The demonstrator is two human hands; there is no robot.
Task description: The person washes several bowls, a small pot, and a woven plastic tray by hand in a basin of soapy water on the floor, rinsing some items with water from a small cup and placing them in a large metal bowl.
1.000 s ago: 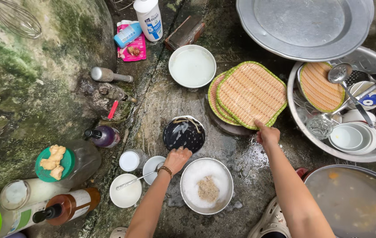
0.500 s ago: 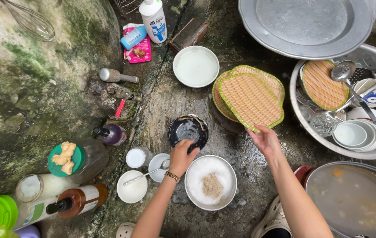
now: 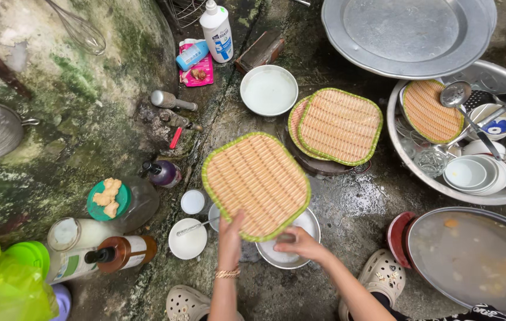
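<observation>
Between both hands (image 3: 259,238), apparently gripped: woven tray (image 3: 256,184)

At frame centre I see my left hand (image 3: 230,236) and right hand (image 3: 296,242) gripping a square woven tray (image 3: 256,184) above a white bowl (image 3: 291,255); two similar trays (image 3: 339,125) lie upper right.

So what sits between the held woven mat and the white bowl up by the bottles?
In the head view, only wet bare ground separates the woven mat from the white bowl.
</observation>
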